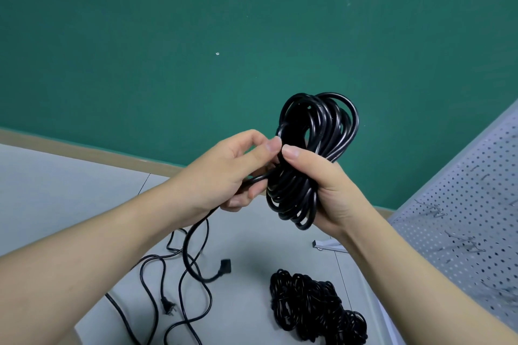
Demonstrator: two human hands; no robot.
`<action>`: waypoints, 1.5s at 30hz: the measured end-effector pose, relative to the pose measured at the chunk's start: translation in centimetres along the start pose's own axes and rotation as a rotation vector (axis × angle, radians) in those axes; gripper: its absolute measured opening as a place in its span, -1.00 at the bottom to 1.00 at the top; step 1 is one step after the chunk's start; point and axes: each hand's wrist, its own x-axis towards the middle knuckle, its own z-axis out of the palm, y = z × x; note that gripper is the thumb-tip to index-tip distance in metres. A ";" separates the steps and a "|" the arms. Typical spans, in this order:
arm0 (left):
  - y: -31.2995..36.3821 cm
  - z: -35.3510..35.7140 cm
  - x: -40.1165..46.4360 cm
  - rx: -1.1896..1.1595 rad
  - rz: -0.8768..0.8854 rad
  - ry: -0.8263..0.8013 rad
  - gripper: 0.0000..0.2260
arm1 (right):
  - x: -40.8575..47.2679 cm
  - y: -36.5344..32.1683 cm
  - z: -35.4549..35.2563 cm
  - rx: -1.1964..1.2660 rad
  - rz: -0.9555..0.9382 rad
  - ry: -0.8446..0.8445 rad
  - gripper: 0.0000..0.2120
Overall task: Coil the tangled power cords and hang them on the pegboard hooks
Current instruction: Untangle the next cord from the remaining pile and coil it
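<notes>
Black loose cords (179, 274) trail over the grey floor (56, 190) at left, one rising into the left hand (224, 173), which pinches it beside the coil (308, 159) gripped by the right hand (330, 193). Another bundle (314, 308) lies below; the pegboard (471, 204), its hooks blurred, stands right.

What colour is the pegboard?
White, dotted with rows of small dark holes; the pegboard shows at right in the head view.

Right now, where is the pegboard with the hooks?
In the head view the white pegboard stands at the right edge, beside the right hand holding the coiled cord.
</notes>
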 end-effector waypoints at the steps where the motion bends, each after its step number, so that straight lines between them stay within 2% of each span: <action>1: -0.2 -0.1 0.1 -0.008 -0.039 0.001 -0.53 | -0.2 0.0 0.0 -0.012 -0.017 -0.021 -0.36; 3: -0.5 -0.2 0.4 -0.001 -0.116 -0.025 -0.36 | -0.4 0.0 0.3 -0.082 -0.037 -0.052 -0.66; 4: -0.6 -0.2 0.4 0.011 -0.158 -0.051 -0.33 | -0.6 0.0 0.7 -0.133 -0.044 -0.059 -0.75; 7: -0.6 0.0 0.2 0.047 -0.269 -0.072 -0.42 | -0.7 0.4 1.4 -0.234 -0.044 -0.042 -0.80; 9: -0.7 0.2 0.2 0.051 -0.282 -0.039 -0.36 | -0.9 0.7 1.6 -0.179 -0.044 0.005 -0.93; 10: -0.7 0.4 0.2 0.045 -0.277 -0.018 -0.35 | -0.9 0.7 1.7 -0.143 -0.041 0.036 -0.95; 13: 0.1 0.6 0.0 -0.049 -0.310 -0.007 -0.48 | -0.6 0.5 1.3 -0.026 0.004 0.117 -0.77; 15: 0.7 0.2 -0.1 -0.065 -0.322 -0.038 -0.54 | -0.3 -0.3 1.0 0.132 0.021 0.165 -0.76; 19: 0.8 -1.8 -0.3 0.389 -0.206 0.013 -0.57 | 0.1 -2.3 -1.0 0.324 -0.093 0.309 -0.82; 21: 1.1 -2.9 -0.6 0.501 -0.147 0.031 -0.56 | 0.2 -2.9 -2.6 0.364 -0.125 0.363 -0.88; 23: 1.7 -3.9 -1.0 0.560 -0.046 0.052 -0.63 | 0.2 -2.9 -4.2 0.390 -0.118 0.406 -0.90; 29: 2.8 -5.6 -1.1 0.537 0.223 0.197 -0.75 | 0.3 -1.0 -6.5 0.011 0.021 0.575 -0.88; 33: 2.6 -6.5 -0.5 0.541 0.327 0.308 -0.85 | 0.5 0.4 -5.7 -0.214 0.120 0.476 -0.68; 36: 2.5 -6.9 -0.1 0.550 0.368 0.379 -0.88 | 0.6 1.5 -4.6 -0.337 0.161 0.381 -0.69; 39: 2.9 -6.7 -0.2 0.522 0.401 0.364 -0.87 | 0.7 2.5 -3.7 -0.422 0.193 0.302 -0.84; 41: 3.3 -5.9 -0.4 0.535 0.405 0.296 -0.86 | 0.9 3.2 -3.2 -0.478 0.226 0.260 -0.88; 45: 3.7 -4.0 -0.4 0.514 0.378 0.136 -0.85 | 1.1 4.8 -1.4 -0.660 0.271 0.146 -0.77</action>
